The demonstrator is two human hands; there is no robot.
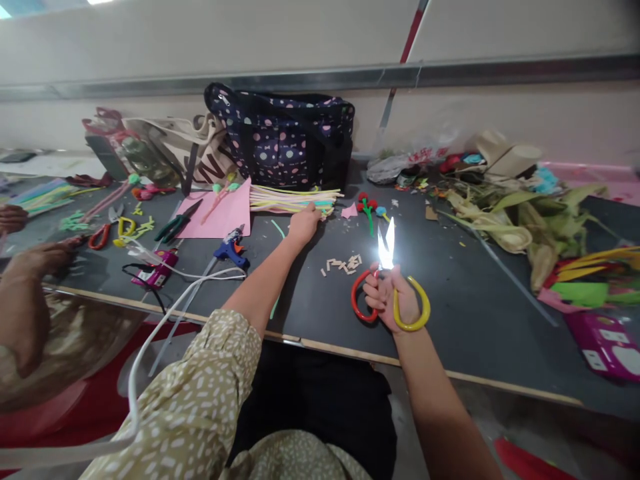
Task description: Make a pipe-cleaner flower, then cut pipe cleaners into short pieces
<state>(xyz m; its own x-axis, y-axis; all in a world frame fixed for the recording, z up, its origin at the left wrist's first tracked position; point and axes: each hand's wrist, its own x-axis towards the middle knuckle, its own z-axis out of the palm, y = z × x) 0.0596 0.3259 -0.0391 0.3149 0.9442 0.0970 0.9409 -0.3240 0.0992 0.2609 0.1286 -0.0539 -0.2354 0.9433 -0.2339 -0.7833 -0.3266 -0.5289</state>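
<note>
My left hand (304,225) reaches to the near right end of a bundle of pale and coloured pipe cleaners (285,198), its fingertips closed on them. How many strands it grips is hidden. In my right hand (386,295) is a pair of scissors (386,245) with one red and one yellow handle. Its blades point away from me and stand slightly apart, glinting brightly. Short beige cut pieces (345,265) lie scattered between my hands. Beyond the scissors rests a red pipe-cleaner flower (368,205) with a green stem.
A blue glue gun (232,248), pliers (179,221) and pink sheet (227,223) lie left. A white cable (175,303) crosses the table edge. A dotted bag (285,143) stands behind; corn husks (505,230) and a purple box (605,343) lie right. A co-worker's hand (45,259) is far left.
</note>
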